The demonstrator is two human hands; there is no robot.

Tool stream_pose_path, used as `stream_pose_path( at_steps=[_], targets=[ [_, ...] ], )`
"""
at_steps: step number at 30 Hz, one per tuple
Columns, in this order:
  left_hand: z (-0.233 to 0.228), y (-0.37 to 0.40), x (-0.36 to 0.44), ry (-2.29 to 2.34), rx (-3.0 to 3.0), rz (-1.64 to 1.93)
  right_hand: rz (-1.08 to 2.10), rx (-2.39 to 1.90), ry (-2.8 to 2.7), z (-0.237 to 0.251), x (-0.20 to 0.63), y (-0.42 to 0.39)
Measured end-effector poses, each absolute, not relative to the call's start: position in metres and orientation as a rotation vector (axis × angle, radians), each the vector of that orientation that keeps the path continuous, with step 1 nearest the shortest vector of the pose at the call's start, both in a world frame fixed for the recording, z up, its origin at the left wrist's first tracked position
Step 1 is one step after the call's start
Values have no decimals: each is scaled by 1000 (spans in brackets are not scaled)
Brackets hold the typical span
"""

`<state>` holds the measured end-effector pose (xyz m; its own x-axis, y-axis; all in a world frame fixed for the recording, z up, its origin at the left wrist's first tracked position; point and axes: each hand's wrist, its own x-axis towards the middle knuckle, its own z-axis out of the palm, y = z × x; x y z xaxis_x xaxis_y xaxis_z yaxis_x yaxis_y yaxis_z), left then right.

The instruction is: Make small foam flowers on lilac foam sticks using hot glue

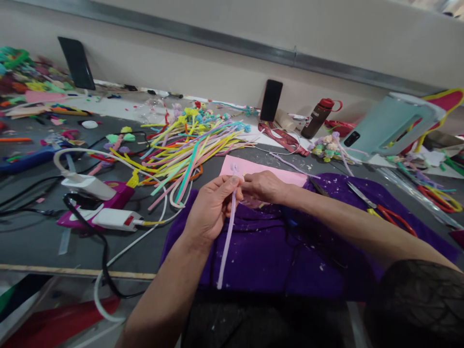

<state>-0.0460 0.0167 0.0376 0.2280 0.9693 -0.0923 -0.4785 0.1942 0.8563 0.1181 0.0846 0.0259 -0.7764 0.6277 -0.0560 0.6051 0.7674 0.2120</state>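
Lilac pipe cleaner point(227, 241): located above the near edge of the pink sheet point(290, 178) and the purple cloth point(253, 261), roughly central in view; long straight tail slants down toward the person; small curled form at its upper end, detail too small to resolve; left hand point(208, 208) grasps the stem just below this curl, pinched between thumb and fingers; right hand point(266, 186) meets it from the other side, fingers bent, fingertips close beside the left thumb; cannot tell whether the right fingers grip the stem, contact point hidden.

Surroundings: pink sheet lies partly beneath the hands, purple cloth on the near side; red-handled scissors point(384, 211) rest on the cloth, right of the right forearm, blades pointing away; loose heap of coloured pipe cleaners point(203, 145) on the dark table point(145, 251), beyond and left of the hands; magenta power strip point(121, 198) with white plugs further left; toward the wall, a dark phone point(271, 100) propped upright, a brown bottle point(316, 121) with red cap, tilted in view, and a pale teal container point(395, 125) at right.
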Motion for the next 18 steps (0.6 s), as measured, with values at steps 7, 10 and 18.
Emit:
stream_pose_path(
  at_steps=[7, 10, 18],
  targets=[
    [39, 15, -48, 742, 802, 1169, 292, 943, 2901, 27, 133, 77],
    [39, 15, -49, 729, 793, 1181, 299, 1017, 2979, 25, 144, 68],
    [43, 18, -52, 737, 736, 1248, 22, 1192, 3145, 29, 150, 73]
  ],
)
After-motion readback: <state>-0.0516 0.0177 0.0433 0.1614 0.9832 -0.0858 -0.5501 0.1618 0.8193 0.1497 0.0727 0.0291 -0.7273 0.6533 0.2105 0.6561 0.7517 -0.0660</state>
